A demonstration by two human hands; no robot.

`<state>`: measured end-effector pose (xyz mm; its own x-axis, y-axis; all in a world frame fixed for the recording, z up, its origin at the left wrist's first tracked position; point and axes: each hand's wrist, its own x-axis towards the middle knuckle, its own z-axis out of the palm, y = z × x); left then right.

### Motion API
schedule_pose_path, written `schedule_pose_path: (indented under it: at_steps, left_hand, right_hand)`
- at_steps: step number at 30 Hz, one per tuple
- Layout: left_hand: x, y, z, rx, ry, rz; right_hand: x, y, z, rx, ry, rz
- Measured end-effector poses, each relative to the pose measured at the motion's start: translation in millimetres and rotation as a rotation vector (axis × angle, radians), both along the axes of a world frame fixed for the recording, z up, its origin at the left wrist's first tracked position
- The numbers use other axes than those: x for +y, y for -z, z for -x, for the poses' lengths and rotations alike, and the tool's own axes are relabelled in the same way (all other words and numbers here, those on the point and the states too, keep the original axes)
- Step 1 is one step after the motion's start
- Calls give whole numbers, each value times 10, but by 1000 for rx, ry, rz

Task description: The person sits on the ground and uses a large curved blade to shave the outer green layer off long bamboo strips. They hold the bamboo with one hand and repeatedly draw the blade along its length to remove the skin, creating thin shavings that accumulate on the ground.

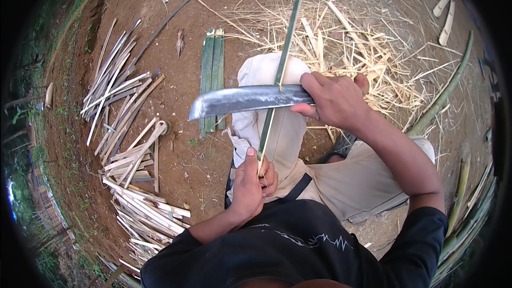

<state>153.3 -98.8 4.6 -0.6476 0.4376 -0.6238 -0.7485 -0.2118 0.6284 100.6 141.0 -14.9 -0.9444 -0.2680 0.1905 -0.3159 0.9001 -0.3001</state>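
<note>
My left hand (pixel 250 185) is closed round the near end of a long, thin green bamboo strip (pixel 289 29). The strip runs up and away from me, over my light-trousered knee (pixel 250 72). In my right hand (pixel 338 97) is a machete (pixel 240 99) with a broad grey blade, its tip pointing left. My fingers wrap it at the right end, so its handle is mostly hidden. The blade lies across the strip above my thigh, touching or just over it. A pale split shows along the strip between the blade and my left hand.
Wide green bamboo slats (pixel 212 61) lie left of my knee. Split pale strips (pixel 146 208) form piles along the left. Curly shavings (pixel 368 56) cover the ground beyond my right hand. Long green bamboo poles (pixel 448 93) lie on the right.
</note>
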Motion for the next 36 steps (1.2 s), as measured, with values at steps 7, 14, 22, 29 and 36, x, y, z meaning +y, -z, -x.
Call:
schedule_pose_path:
  at_steps: [7,14,22,29,36]
  left_hand:
    - [-60,-61,-63,-55,-3,-33]
    - [-245,-9,-215,-98,-1,-42]
    - [-567,12,-296,77,73,86]
    - [-622,100,-357,174,80,117]
    - [-646,42,-328,262,124,233]
  right_hand:
    - [294,-19,193,-211,326,71]
    - [-39,-261,43,-350,148,-46]
    - [1004,64,726,-290,618,175]
    - [399,-151,508,-326,358,-114]
    - [1227,81,794,-175,695,141]
